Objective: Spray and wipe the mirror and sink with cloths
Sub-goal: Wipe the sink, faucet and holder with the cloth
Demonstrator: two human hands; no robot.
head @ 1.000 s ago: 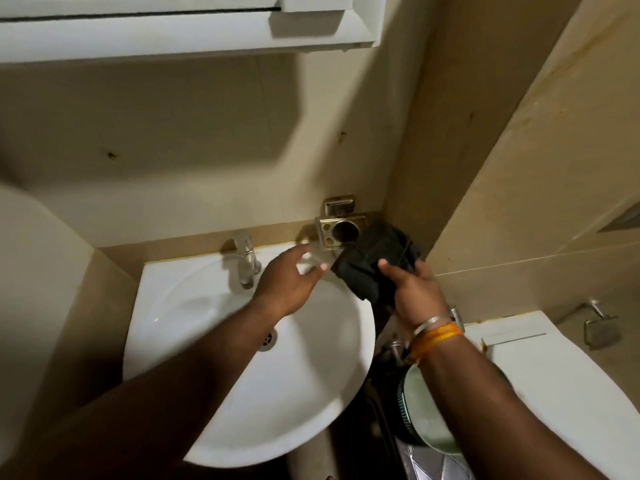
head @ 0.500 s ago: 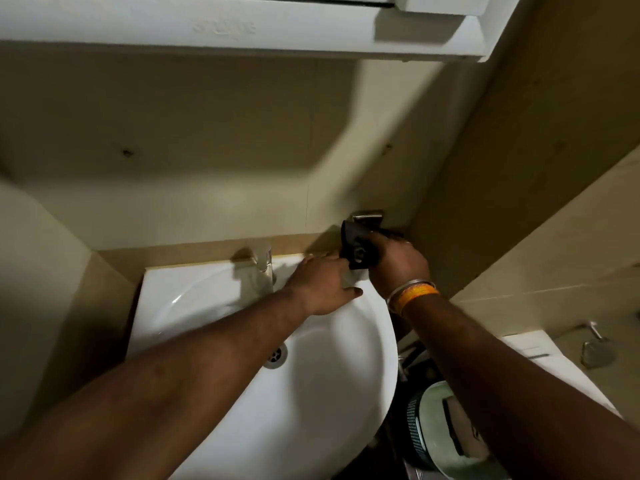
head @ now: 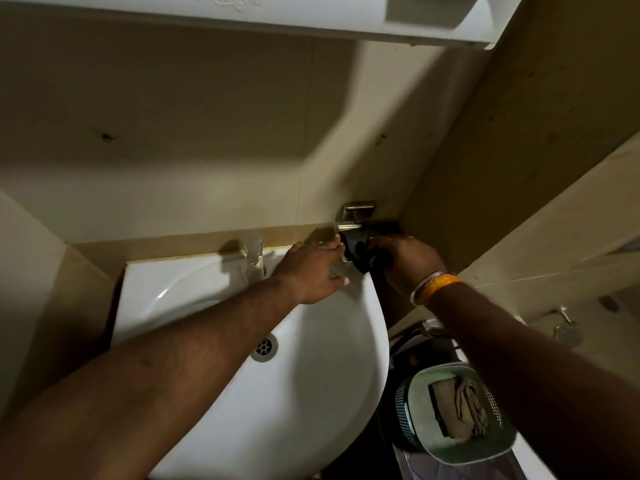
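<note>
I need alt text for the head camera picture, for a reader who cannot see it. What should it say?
Seen from above, a person's right hand presses a black cloth against a metal wall holder at the back right of a white sink. The left hand rests open on the sink rim beside it, right of the tap. A green basket holding a brown cloth sits lower right.

Green basket [head: 412, 403] holding tan rags [head: 460, 412], wall hook [head: 566, 329], beige tiles [head: 173, 150]

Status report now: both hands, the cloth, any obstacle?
Right hand shut on dark cloth, pressing it at metal wall holder. Left hand open on sink rim. Nothing in the way.
</note>
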